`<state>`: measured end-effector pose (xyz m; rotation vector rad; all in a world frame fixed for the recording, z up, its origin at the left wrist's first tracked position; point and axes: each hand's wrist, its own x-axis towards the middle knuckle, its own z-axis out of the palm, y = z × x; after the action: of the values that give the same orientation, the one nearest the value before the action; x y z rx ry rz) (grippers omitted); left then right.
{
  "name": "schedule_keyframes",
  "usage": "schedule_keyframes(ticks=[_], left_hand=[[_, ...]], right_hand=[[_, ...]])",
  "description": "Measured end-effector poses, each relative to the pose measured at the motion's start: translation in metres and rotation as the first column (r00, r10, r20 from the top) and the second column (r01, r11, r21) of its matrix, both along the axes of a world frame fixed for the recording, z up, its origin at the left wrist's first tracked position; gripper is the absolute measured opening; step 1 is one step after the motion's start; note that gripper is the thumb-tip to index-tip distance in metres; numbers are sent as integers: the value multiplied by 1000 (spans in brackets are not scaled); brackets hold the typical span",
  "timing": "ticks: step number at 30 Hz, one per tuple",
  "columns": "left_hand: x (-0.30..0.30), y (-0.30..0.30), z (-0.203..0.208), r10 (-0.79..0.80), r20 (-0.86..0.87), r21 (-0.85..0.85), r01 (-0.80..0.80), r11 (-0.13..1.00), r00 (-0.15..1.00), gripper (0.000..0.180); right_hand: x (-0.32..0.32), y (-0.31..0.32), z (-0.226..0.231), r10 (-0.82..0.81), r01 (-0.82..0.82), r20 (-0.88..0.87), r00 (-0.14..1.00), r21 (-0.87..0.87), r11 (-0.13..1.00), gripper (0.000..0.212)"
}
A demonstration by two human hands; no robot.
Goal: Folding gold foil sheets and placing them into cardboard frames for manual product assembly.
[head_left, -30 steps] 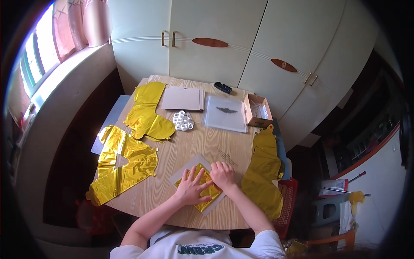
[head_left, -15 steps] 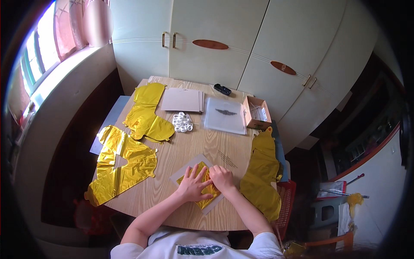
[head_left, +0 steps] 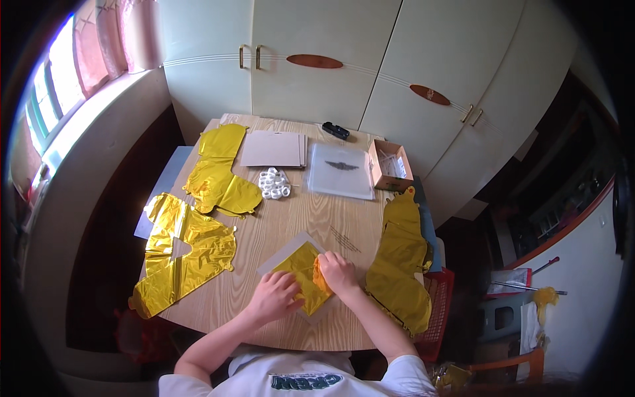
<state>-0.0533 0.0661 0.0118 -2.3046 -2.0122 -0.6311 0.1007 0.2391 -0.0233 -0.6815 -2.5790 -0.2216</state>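
A folded gold foil balloon [head_left: 304,260] lies on a pale grey card [head_left: 281,254], set at an angle near the table's front edge. My right hand [head_left: 338,272] is closed on the foil's right side, where a bunched edge looks orange. Over the lower left edge of the foil, my left hand [head_left: 274,295] has its fingers loosely bent and its thumb apart from them. Whether its fingertips press on the foil is hard to tell.
Flat gold foil balloons lie on the left [head_left: 185,241], back left [head_left: 221,169] and right [head_left: 398,258]. Behind are grey-brown cards [head_left: 272,149], white rings [head_left: 274,183], clear bags [head_left: 340,175], a box of white pieces [head_left: 390,165] and a black object [head_left: 336,130].
My left hand has slid back left off the foil's middle, and its spread fingers have bent. More smooth foil shows now. The right hand stays at the foil's right side.
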Motion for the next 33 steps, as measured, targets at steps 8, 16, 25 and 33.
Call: schedule_keyframes(ticks=[8, 16, 25, 33], left_hand=[[-43, -28, -8, -247, -271, 9, 259, 966, 930, 20], [-55, 2, -7, -409, -440, 159, 517, 841, 800, 20], [-44, 15, -10, -348, -430, 293, 493, 819, 833, 16], [-34, 28, -18, -298, -392, 271, 419, 867, 870, 15]], right_hand=[[-5, -3, -5, 45, -44, -50, 998, 18, 999, 3], [-6, 0, -5, 97, -92, -83, 992, 60, 994, 4], [-10, -8, 0, 123, -118, -76, 990, 65, 991, 6], [-9, -15, 4, 114, -115, 17, 993, 53, 992, 15]])
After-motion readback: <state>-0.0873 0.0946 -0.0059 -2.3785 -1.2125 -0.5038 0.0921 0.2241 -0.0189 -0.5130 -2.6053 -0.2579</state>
